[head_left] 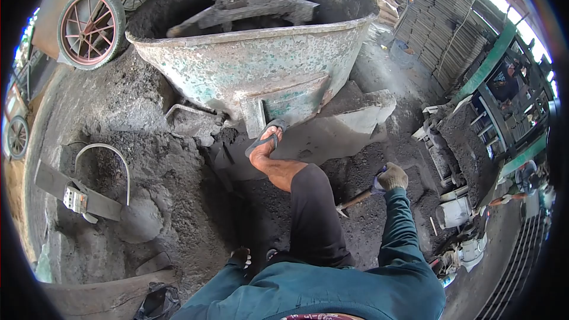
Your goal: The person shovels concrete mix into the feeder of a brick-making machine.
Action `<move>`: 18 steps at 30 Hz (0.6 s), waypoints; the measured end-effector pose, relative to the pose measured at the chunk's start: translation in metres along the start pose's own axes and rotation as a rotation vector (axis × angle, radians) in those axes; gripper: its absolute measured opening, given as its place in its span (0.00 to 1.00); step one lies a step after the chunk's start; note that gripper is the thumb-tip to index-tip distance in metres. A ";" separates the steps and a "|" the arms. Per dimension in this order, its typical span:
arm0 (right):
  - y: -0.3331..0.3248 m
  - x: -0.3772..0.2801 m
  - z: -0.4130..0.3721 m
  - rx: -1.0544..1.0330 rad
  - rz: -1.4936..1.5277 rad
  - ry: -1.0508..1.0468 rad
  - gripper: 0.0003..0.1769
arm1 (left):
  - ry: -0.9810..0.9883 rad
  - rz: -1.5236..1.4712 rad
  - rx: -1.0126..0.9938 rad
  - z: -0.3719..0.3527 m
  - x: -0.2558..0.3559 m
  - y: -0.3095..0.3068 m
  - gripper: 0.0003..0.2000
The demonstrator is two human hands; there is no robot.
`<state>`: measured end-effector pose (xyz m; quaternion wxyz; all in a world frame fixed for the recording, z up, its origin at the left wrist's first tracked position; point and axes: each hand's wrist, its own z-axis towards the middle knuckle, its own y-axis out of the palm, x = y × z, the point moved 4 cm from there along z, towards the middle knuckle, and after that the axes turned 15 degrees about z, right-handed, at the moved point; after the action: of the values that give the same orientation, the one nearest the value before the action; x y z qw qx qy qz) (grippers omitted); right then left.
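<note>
My right hand [392, 176], in a grey glove, grips a wooden tool handle [354, 201] that slants down toward the dark wet mix on the ground. My left hand [241, 256], gloved too, hangs low by my left side, mostly hidden behind my teal sleeve; what it holds cannot be made out. My raised foot in a sandal [267, 138] presses against the metal gate [284, 105] at the bottom of the big pan mixer [249, 62]. Dark lumps and mixer blades [249, 0] fill its drum.
A concrete slab [349, 121] lies under the mixer's outlet. Cart wheels [90, 26] stand at the upper left. A curved metal bar [106, 157] and a flat strap lie at the left. Stacked blocks [441, 21] rise at the upper right, machinery [459, 210] at the right.
</note>
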<state>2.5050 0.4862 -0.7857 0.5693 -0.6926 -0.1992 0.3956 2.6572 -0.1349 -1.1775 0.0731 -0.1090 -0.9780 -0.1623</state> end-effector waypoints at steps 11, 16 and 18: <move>-0.043 0.095 -0.052 -0.014 0.047 0.161 0.14 | 0.349 -0.081 0.123 -0.010 0.163 0.001 0.13; -0.040 0.149 -0.097 0.026 0.139 0.208 0.14 | 0.618 -0.055 0.123 -0.041 0.224 0.024 0.05; -0.027 0.185 -0.114 0.075 0.157 0.207 0.13 | 0.563 -0.039 0.194 -0.046 0.220 0.040 0.05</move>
<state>2.7104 0.5561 -0.8152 0.5795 -0.7214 -0.0696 0.3726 2.4594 -0.0720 -1.0829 0.3485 -0.0334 -0.9320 -0.0935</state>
